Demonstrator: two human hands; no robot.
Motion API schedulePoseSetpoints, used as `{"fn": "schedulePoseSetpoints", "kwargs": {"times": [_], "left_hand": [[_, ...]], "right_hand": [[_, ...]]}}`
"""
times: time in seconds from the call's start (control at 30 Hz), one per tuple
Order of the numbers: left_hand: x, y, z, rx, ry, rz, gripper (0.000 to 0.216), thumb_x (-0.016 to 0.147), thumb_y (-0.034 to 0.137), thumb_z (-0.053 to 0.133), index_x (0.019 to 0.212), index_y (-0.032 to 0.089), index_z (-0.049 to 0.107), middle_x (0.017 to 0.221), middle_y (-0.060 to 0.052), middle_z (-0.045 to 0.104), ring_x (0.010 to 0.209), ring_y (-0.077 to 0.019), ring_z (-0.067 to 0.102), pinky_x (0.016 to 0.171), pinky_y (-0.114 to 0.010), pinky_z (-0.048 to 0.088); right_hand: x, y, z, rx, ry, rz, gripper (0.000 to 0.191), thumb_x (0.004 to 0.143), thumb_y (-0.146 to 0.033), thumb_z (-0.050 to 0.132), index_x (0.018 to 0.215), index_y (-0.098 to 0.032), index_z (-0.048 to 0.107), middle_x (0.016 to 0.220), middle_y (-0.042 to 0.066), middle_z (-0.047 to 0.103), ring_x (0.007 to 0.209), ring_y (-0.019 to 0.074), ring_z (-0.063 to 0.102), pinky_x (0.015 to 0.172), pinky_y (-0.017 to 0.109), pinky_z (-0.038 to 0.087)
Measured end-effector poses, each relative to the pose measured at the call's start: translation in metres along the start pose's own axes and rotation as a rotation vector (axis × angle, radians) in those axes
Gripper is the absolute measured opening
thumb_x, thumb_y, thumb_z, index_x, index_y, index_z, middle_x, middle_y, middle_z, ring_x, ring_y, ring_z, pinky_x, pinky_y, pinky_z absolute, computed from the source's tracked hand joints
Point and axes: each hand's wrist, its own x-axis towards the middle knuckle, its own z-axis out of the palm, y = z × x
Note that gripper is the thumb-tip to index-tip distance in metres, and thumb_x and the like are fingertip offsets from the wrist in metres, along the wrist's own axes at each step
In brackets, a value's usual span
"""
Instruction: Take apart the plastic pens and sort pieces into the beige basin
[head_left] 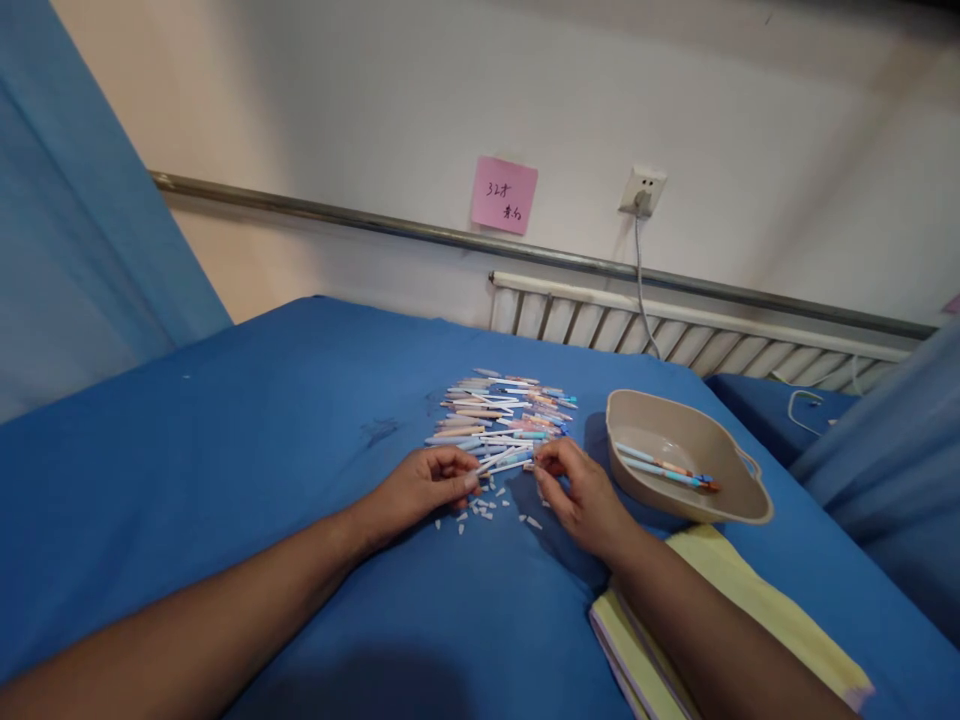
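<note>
My left hand (446,477) is closed, with thumb and fingers pinched on the near end of a thin white stick (504,467), perhaps a pen refill. Facing it, my right hand (574,490) is pinched near the stick's far end; what lies between those fingertips is too small to make out. Just beyond both hands spreads a pile of pen parts (469,420): beige and grey barrels, white sticks and patterned pieces in blue and orange. Several small white cone-shaped tips (480,508) are scattered on the blue cloth below the hands.
To the right stands a beige plastic basin (682,420) with a few assembled-looking pens (664,467) inside. A folded yellow cloth (720,570) lies under my right forearm. The blue-covered surface (300,420) meets a wall with a radiator (577,320), metal rail and plugged socket (642,192).
</note>
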Motion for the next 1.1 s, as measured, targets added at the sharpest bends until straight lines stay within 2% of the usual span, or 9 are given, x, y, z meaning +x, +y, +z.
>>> {"fn": "schedulePoseSetpoints", "kwargs": {"times": [0.13,0.2,0.3,0.4,0.6,0.8,1.1], "left_hand": [[-0.0006,-0.0002,0.0,0.078,-0.013,0.031,0.038,0.066,0.04,0.074,0.091,0.015,0.062,0.066,0.003,0.06,0.054,-0.0083,0.052,0.054,-0.022,0.041],[-0.001,-0.0006,-0.0004,0.112,-0.02,0.046,0.038,0.068,0.043,0.071,0.092,0.014,0.062,0.067,0.002,0.061,0.055,-0.0085,0.051,0.053,-0.021,0.04],[-0.0014,-0.0013,-0.0007,0.144,-0.021,0.065,0.036,0.071,0.043,0.068,0.092,0.014,0.062,0.068,0.001,0.061,0.055,-0.0087,0.051,0.053,-0.022,0.039],[-0.0014,-0.001,-0.0006,0.164,-0.017,0.082,0.035,0.072,0.042,0.067,0.091,0.014,0.062,0.067,0.001,0.059,0.054,-0.0084,0.05,0.052,-0.021,0.038],[-0.0018,0.0014,-0.0006,0.191,0.01,0.093,0.035,0.072,0.043,0.066,0.09,0.013,0.062,0.066,0.002,0.056,0.054,-0.0083,0.048,0.052,-0.021,0.037],[-0.0011,0.0008,-0.0032,0.29,0.005,0.104,0.032,0.074,0.042,0.062,0.088,0.014,0.062,0.059,0.003,0.053,0.052,-0.0093,0.046,0.049,-0.02,0.034],[-0.0011,0.0036,-0.006,0.413,-0.032,0.155,0.028,0.077,0.041,0.059,0.086,0.015,0.064,0.06,0.004,0.052,0.054,-0.0093,0.045,0.051,-0.02,0.035]], "right_hand": [[-0.0029,0.0014,0.003,0.099,-0.067,0.072,0.015,0.092,-0.023,0.042,0.106,-0.021,0.047,0.082,0.002,0.06,0.069,0.014,0.058,0.066,0.026,0.045],[-0.0036,0.0016,0.0029,0.082,-0.077,0.048,0.017,0.093,-0.024,0.043,0.108,-0.021,0.05,0.085,0.002,0.061,0.074,0.0147,0.059,0.069,0.026,0.045],[-0.0028,0.0022,0.001,0.057,-0.018,-0.011,0.018,0.093,-0.023,0.044,0.106,-0.022,0.056,0.095,0.004,0.063,0.089,0.0164,0.059,0.079,0.028,0.045],[-0.0014,0.004,-0.0008,0.062,0.015,-0.026,0.019,0.093,-0.022,0.044,0.104,-0.022,0.059,0.097,0.005,0.064,0.094,0.0171,0.058,0.084,0.029,0.044],[-0.0006,0.0059,-0.0021,0.064,0.023,-0.014,0.02,0.092,-0.023,0.045,0.105,-0.023,0.062,0.097,0.005,0.063,0.092,0.0175,0.058,0.083,0.03,0.044],[-0.0012,0.0062,-0.0039,0.013,-0.027,-0.029,0.022,0.092,-0.021,0.046,0.106,-0.023,0.062,0.095,0.005,0.062,0.091,0.0178,0.058,0.082,0.03,0.045],[-0.0026,0.0085,-0.0033,-0.082,-0.092,-0.04,0.022,0.092,-0.021,0.045,0.106,-0.024,0.061,0.093,0.006,0.06,0.088,0.0184,0.057,0.08,0.032,0.046]]}}
